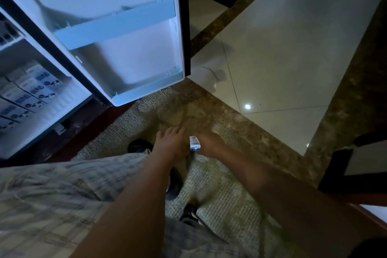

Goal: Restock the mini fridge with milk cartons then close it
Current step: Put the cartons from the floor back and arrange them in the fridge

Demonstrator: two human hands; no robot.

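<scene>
**Carton between both hands, low centre of frame**

A small white-and-blue carton [194, 143] sits low in the middle of the frame, above the rug [226, 205] and well apart from the fridge [52, 119]. It stands upright between the two hands. The right hand [210, 142] is curled against it and grips it from the right; its fingertips are hidden under the hand. The left hand [170, 142] lies just beside the carton on the left, fingers straight, close together and pointing up the frame. Blur hides whether its thumb touches the carton.

The fridge fills the upper left, lit inside. Its door [134, 52] is swung wide open toward the top centre, and a pale door shelf [117, 25] crosses it. In the lower compartment, at the left edge, fridge cartons [31, 90] lie packed side by side in rows, printed faces outward.

Checked shorts [52, 199] cover the lower left. A dark shoe [139, 145] shows just left of the left wrist. Pale floor tiles [282, 48] with brown stone borders take the upper right, and dark furniture [335, 165] stands at the right edge.
</scene>
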